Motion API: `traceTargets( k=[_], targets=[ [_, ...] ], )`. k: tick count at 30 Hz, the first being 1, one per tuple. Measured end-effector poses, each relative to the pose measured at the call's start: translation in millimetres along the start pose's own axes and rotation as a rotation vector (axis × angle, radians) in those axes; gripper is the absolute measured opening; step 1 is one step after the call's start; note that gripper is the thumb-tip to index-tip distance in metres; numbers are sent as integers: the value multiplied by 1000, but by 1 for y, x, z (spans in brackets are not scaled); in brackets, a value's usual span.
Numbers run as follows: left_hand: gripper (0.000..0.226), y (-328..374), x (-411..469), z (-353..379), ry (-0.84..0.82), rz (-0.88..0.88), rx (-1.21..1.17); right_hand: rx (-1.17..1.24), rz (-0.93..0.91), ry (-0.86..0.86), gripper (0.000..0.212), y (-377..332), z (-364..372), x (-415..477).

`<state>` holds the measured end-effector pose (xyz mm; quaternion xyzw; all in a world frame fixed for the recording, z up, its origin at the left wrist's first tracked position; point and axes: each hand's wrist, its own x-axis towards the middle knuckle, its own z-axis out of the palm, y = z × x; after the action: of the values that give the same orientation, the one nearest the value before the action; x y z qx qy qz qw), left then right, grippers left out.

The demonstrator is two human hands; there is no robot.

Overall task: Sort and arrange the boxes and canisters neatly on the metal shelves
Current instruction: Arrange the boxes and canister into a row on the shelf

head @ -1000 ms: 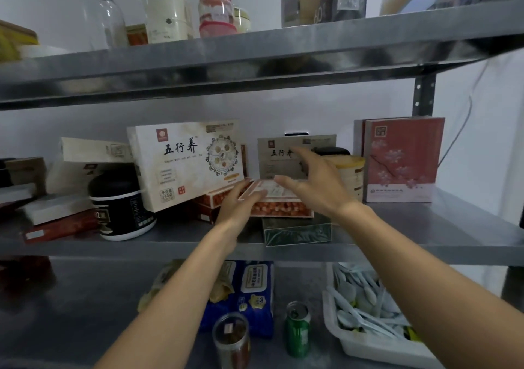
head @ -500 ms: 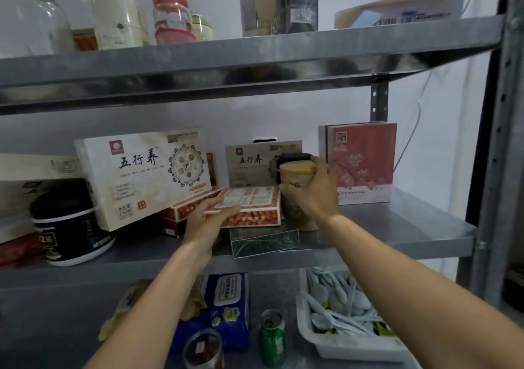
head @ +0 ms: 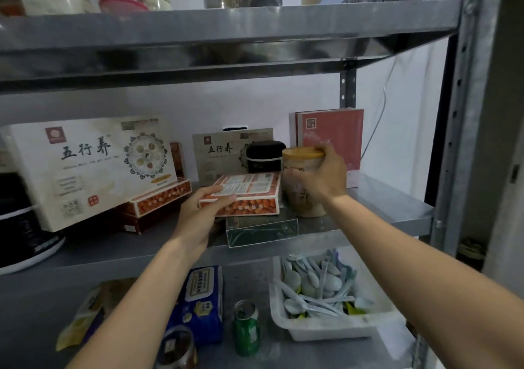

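- The right hand [head: 323, 182] is wrapped round the canister [head: 302, 181], with fingers curled on its side and lid edge, so the canister is grasped.
- One second ago this hand was flat and open, reaching over the orange box [head: 243, 195]. Half a second ago it was closed on the canister, and that grip is kept now.
- The reach is therefore judged done, and the canister pick is under way.
- The canister is seen just right of the orange box, close to touching it. A slight tilt is suggested, but whether it is lifted off the shelf [head: 391, 207] cannot be told.
- The left hand [head: 202, 212] is kept on the orange box's near corner, thumb on top and fingers below. The box is pinched, not released, as in both earlier pictures.
- The orange box is stacked on a green box [head: 261, 231], which lies below and between the two hands.
- Behind the right hand a pink box [head: 330, 138] is stood upright.
- A black jar [head: 265, 155] is seen behind and left of the right hand.
- A small white box [head: 226, 153] is seen behind the left hand.
- Left of the left hand, a big white box [head: 88, 167] is leaned over a second orange box [head: 161, 195].
- The canister is judged to be the item now being re-placed, while the stack is steadied by the left hand.
- Sorting is judged to be at an early stage, since the boxes are left askew and mixed with jars.
- Care is needed so that the orange box is not knocked by the canister.
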<state>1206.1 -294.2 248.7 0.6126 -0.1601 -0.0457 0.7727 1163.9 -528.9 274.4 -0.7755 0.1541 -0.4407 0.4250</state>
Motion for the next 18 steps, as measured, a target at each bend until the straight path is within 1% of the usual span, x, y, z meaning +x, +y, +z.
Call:
traceTargets(
  k=[6,10,18],
  targets=[
    [37,-15,8,36,-66,11,-4,-53,38,92,92,17,-35,12],
    [36,-21,12,58,-74,26,31,-67,59,138,93,28,-52,19],
    [34,-31,10,84,-92,47,88,-102,60,178,91,44,-66,32]
  ],
)
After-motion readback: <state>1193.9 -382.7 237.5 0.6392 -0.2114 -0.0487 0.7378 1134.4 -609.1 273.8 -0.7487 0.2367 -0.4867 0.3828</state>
